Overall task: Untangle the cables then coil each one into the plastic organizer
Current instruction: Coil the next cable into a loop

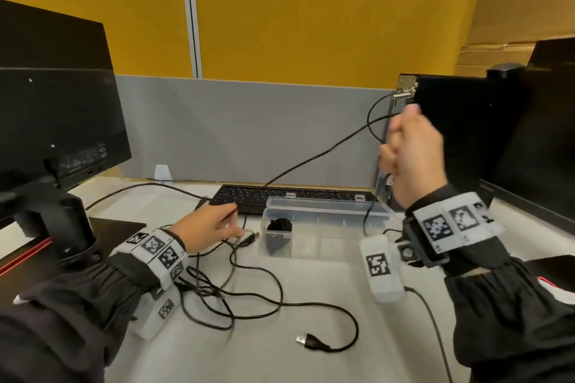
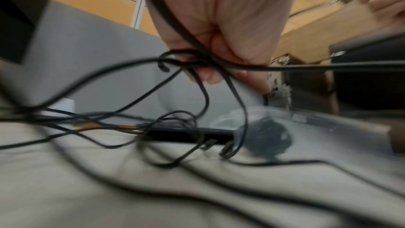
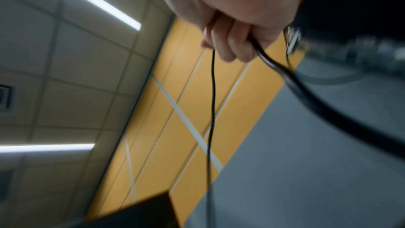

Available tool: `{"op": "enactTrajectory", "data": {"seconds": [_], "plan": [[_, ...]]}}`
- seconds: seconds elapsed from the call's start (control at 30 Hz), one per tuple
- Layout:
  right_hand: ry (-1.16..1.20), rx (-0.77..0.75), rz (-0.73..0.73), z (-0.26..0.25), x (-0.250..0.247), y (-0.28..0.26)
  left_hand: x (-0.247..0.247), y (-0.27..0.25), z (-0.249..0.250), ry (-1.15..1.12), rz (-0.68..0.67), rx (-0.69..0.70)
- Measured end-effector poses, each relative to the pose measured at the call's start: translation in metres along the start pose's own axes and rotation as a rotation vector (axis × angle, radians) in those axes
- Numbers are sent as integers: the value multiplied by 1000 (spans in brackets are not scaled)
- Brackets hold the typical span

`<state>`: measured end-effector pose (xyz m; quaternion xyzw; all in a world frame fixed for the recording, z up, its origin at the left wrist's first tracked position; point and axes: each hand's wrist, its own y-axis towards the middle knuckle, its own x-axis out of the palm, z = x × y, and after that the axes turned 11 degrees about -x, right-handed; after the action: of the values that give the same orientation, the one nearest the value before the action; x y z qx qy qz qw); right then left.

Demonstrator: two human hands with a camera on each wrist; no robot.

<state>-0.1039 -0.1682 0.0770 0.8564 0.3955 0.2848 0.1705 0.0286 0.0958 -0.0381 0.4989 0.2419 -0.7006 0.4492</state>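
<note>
Several black cables lie tangled [image 1: 217, 283] on the white desk, and one loose USB plug [image 1: 306, 340] rests near the front. My left hand [image 1: 230, 227] sits low on the desk and pinches a knot of cable strands [image 2: 197, 61] between curled fingers. My right hand [image 1: 401, 140] is raised in a fist that grips one black cable [image 1: 314, 158], which runs taut down toward the keyboard; the right wrist view shows the fingers [image 3: 230, 44] curled round it. The clear plastic organizer [image 1: 329, 238] stands between the hands, with a coiled black cable [image 1: 279, 225] in its left compartment.
A black keyboard [image 1: 280, 196] lies behind the organizer. A monitor on its stand [image 1: 56, 121] occupies the left side. A black computer case [image 1: 451, 134] with plugged cables stands at the right, behind my raised hand. A grey partition [image 1: 249, 127] closes off the back.
</note>
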Motion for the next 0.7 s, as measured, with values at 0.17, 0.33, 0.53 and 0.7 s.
{"op": "enactTrajectory", "data": {"seconds": [0.17,0.33,0.53,0.7], "plan": [[-67,-28,442,-15,-69,38,-13,-5,-42,120,-52,-193],[-817,-56,255,31,-102,42,-32,-2,-19,187,62,-191],[-1299,-353,-332,41,-20,-22,-49,-4,37,263,220,12],[-945,-249,-1029,55,54,-80,-33,-15,68,109,310,276]]}}
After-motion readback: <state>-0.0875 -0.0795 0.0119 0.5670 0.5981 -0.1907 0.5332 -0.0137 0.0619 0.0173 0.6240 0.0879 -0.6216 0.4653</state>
